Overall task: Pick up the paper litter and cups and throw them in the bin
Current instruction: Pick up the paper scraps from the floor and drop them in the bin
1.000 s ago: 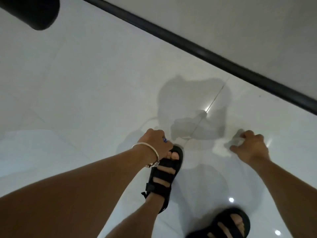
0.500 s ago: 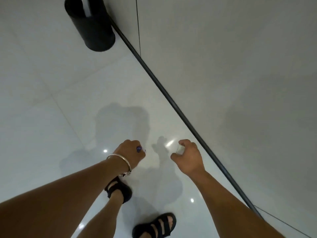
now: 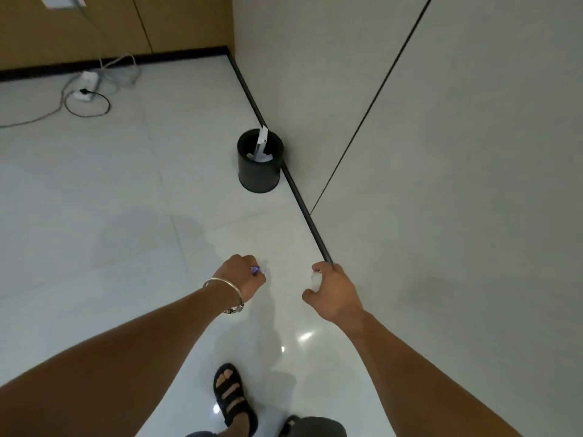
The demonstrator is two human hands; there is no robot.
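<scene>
Glossy white floor (image 3: 126,216), well short of the black bin (image 3: 258,175): left hand (image 3: 241,279) fisted round a purple scrap (image 3: 255,270), right hand (image 3: 336,293) curled round a white paper wad (image 3: 315,278). Best carried directly above the bin's mouth before releasing, to avoid misses.

Head cam, wide-angle, facing fwd/down, floor (image 3: 126,216) close

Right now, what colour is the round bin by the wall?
The round bin is black, clearest in the head view.
</scene>
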